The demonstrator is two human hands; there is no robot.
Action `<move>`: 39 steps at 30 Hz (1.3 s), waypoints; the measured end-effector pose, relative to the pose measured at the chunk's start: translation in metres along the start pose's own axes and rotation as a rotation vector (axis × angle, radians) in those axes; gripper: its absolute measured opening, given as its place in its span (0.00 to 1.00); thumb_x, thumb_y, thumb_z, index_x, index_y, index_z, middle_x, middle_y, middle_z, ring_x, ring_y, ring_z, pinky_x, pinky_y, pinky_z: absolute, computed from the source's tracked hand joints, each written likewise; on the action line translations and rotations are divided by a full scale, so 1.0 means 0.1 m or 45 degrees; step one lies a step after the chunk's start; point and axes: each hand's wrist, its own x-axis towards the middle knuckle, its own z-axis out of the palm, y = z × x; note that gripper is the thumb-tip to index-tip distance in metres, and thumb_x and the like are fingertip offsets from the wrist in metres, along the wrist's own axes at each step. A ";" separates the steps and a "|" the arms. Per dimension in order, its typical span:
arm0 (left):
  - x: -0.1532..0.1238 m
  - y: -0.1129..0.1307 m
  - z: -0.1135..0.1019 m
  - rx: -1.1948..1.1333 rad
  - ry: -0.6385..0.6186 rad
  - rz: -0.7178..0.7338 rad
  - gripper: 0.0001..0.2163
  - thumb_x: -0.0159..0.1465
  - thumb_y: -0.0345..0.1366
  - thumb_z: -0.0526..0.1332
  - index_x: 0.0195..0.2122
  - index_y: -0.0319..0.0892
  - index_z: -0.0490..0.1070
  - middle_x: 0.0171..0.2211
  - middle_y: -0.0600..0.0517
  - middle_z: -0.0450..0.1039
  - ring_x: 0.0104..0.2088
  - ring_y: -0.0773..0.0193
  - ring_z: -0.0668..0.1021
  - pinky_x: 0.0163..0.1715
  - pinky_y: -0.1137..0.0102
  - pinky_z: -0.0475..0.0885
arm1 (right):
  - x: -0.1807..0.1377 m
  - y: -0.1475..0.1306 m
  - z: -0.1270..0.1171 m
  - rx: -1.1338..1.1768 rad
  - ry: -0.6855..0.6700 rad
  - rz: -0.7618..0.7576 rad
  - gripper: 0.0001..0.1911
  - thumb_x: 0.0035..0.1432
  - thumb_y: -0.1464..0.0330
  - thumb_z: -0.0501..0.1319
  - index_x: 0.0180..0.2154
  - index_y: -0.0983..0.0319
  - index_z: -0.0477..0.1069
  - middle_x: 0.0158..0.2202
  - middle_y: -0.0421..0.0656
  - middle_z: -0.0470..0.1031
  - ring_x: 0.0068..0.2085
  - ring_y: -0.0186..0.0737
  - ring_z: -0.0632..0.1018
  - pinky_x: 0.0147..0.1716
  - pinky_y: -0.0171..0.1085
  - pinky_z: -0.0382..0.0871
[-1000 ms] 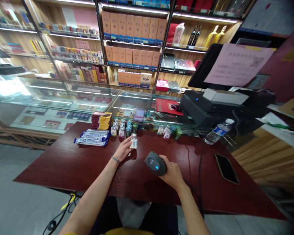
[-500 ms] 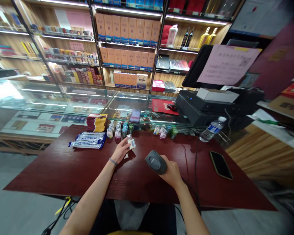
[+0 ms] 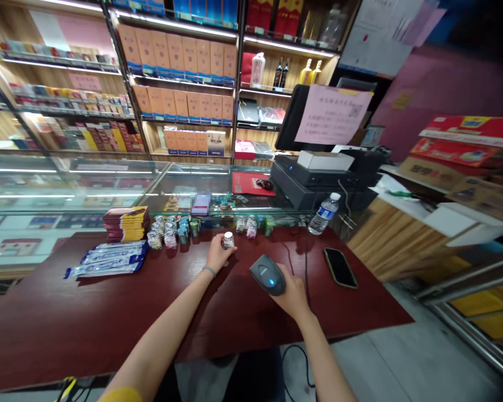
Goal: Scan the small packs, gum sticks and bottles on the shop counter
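Note:
My left hand [image 3: 218,255] is closed on a small clear jar with a white lid [image 3: 228,240], which stands upright on the dark red table [image 3: 67,312]. My right hand [image 3: 291,293] grips a black barcode scanner [image 3: 268,274] with a blue light on top, held just above the table, right of the jar. A cluster of several small jars [image 3: 170,231] stands to the left of the held jar, and a few more jars [image 3: 251,226] stand to its right along the table's far edge.
Blue wrapped packs [image 3: 109,259] and a stack of red and yellow packets [image 3: 126,222] lie at the left. A black phone [image 3: 340,267] and a water bottle [image 3: 323,214] are at the right. A glass counter [image 3: 109,184], a black register [image 3: 318,178] and stocked shelves stand behind.
My left hand carried the jar to the right and set it upright on the table. The view swung right. The scanner stays in my right hand, its blue light on again.

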 end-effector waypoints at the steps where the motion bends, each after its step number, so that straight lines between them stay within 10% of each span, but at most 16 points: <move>1: 0.04 -0.01 0.09 0.036 0.006 0.021 0.19 0.49 0.34 0.72 0.41 0.40 0.69 0.36 0.51 0.70 0.37 0.60 0.74 0.40 0.65 0.70 | -0.02 0.04 -0.04 0.001 0.013 0.016 0.25 0.48 0.69 0.62 0.50 0.58 0.67 0.32 0.42 0.82 0.30 0.48 0.83 0.29 0.37 0.72; 19: 0.54 -0.15 0.76 0.064 0.075 0.107 0.20 0.47 0.32 0.73 0.39 0.41 0.67 0.36 0.51 0.66 0.40 0.57 0.72 0.45 0.61 0.67 | -0.09 0.30 -0.23 0.081 0.041 0.080 0.22 0.48 0.70 0.60 0.47 0.57 0.65 0.30 0.41 0.81 0.30 0.46 0.83 0.28 0.35 0.70; 33: 0.48 -0.16 0.72 -0.039 0.039 0.119 0.31 0.42 0.34 0.76 0.46 0.40 0.67 0.42 0.48 0.68 0.45 0.54 0.73 0.50 0.56 0.68 | -0.06 0.28 -0.16 0.041 0.024 0.086 0.21 0.50 0.69 0.61 0.48 0.57 0.66 0.32 0.41 0.82 0.30 0.46 0.83 0.28 0.35 0.71; 39: 0.22 -0.04 0.27 -0.168 0.112 0.049 0.23 0.50 0.34 0.72 0.47 0.42 0.70 0.43 0.46 0.69 0.46 0.53 0.74 0.50 0.56 0.69 | -0.02 0.15 -0.09 0.022 0.091 0.046 0.19 0.49 0.69 0.60 0.46 0.57 0.68 0.28 0.40 0.80 0.28 0.47 0.82 0.27 0.36 0.71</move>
